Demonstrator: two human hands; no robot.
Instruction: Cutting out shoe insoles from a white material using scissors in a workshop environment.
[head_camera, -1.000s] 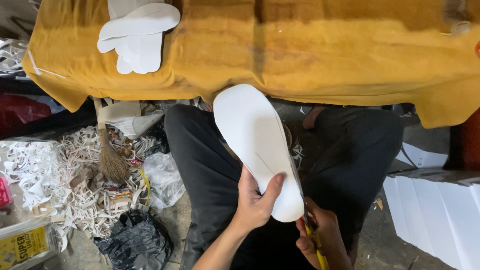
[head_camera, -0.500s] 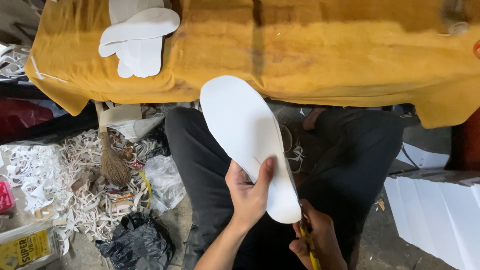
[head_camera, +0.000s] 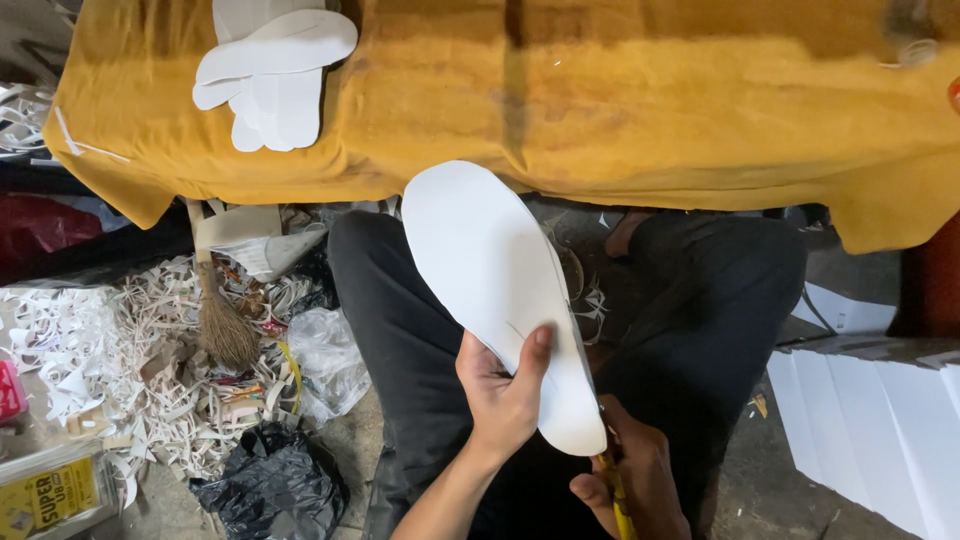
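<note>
While the right hand (head_camera: 632, 480) at 5 o'clock grips a yellow tool (head_camera: 618, 505) at the sole's (head_camera: 495, 290) heel edge, the left hand (head_camera: 500, 390) pinches the sole at centre; finished soles (head_camera: 272, 75) lie stacked at 11 o'clock, so trimming seems well underway.

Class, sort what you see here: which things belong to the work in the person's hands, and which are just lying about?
In hand:
white sole, held in the left hand
yellow tool, gripped in the right hand

Lying about:
stack of cut soles on the yellow cloth
small broom
white offcuts
black bag
white sheets
</note>
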